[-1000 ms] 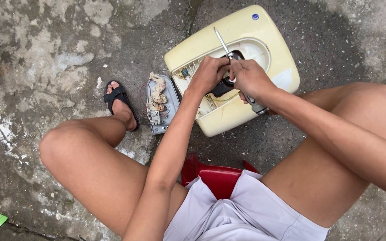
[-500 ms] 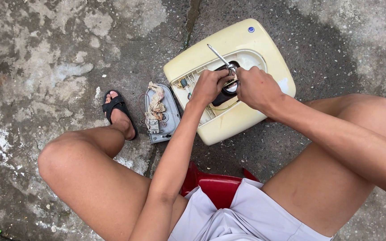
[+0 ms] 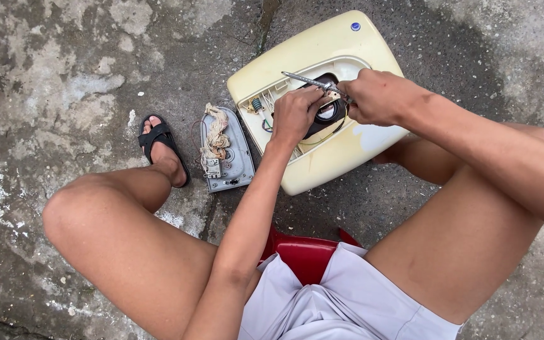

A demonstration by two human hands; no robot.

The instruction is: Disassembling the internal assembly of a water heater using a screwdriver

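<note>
My right hand (image 3: 379,97) has its fingers closed around a metal screwdriver (image 3: 313,82). My left hand (image 3: 297,113) grips the black part (image 3: 328,113) inside the opened cream appliance casing (image 3: 322,44), fingers curled on it. A grey cover panel (image 3: 237,157) lies just beside it on the concrete floor (image 3: 64,75).

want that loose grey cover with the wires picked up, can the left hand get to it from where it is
Probably yes. The left hand rests on the open cream appliance housing, and the grey cover lies on the concrete just beside it, on that hand's side. Nothing lies between them; the hand would first have to let go.
</note>
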